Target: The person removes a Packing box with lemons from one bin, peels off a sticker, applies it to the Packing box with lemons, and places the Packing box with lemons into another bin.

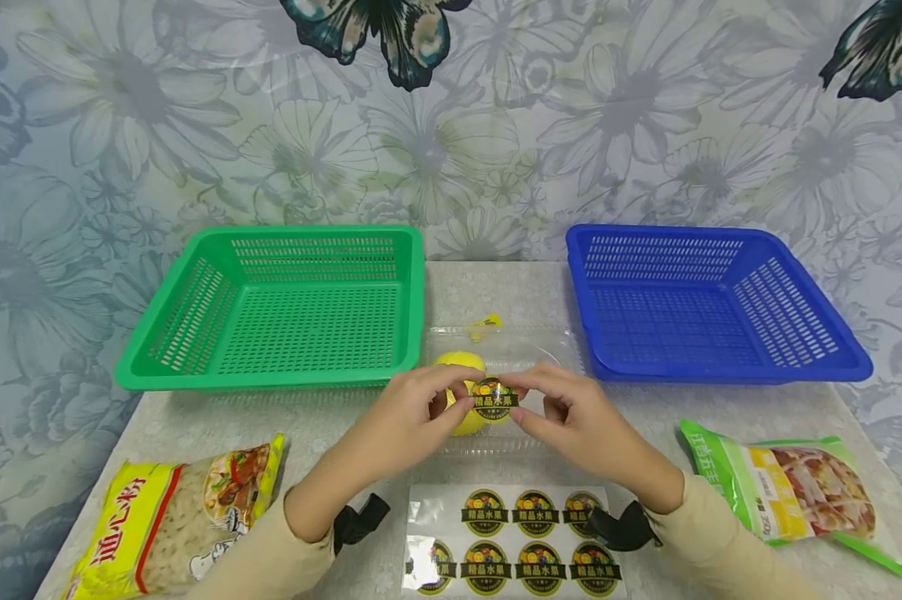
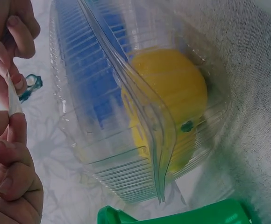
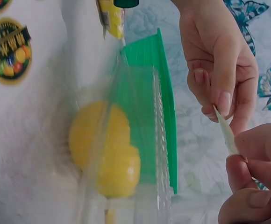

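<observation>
The left hand [image 1: 425,408] and right hand [image 1: 574,415] pinch a fruit sticker [image 1: 494,402] between them above a clear clamshell [image 1: 548,343]; something yellow [image 1: 459,360] shows inside.

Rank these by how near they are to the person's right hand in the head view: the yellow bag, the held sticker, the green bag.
1. Held sticker: pinched between the fingertips of the right hand and left hand.
2. Green bag: on the table's right side.
3. Yellow bag: across on the left side.
</observation>
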`<state>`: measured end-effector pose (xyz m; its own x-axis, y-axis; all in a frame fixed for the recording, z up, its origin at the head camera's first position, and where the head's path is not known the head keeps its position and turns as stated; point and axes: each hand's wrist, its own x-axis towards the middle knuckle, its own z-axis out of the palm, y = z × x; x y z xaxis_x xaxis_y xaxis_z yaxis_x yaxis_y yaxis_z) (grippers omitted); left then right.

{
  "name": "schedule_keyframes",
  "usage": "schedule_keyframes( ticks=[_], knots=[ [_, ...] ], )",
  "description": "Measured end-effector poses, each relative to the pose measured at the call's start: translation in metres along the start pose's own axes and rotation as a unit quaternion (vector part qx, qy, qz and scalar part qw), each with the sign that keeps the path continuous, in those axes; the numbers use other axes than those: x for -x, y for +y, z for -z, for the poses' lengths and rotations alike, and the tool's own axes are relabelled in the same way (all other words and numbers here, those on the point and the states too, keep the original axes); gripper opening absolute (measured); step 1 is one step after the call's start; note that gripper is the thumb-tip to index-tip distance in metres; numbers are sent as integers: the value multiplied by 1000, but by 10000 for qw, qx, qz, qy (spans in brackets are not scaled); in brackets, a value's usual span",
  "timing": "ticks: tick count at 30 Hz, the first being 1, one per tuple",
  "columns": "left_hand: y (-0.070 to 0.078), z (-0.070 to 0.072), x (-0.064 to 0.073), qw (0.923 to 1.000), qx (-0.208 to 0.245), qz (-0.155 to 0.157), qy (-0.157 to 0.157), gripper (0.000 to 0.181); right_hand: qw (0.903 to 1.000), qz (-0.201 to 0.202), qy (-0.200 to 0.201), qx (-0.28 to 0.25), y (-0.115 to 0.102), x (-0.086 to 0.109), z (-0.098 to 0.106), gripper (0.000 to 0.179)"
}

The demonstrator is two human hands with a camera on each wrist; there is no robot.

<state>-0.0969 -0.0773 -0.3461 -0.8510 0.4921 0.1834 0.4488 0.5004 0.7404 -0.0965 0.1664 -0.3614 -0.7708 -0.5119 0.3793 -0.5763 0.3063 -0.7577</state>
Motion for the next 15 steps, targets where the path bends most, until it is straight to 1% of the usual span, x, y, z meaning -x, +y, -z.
schedule_keyframes(
  ticks=[6,10,15],
  knots=[
    [-4,0,-16,9999,-117,-12,-63,31,9991,-372,-54,195,11,-9,9,35],
    [-6,-1,-26,9996,-267,72,-78,32,9978,-597,-117,252,15,-15,13,34],
    [-7,-5,-36,9981,-573,230,-43,32,9960,-715,-174,516,19,-23,16,34]
  ],
)
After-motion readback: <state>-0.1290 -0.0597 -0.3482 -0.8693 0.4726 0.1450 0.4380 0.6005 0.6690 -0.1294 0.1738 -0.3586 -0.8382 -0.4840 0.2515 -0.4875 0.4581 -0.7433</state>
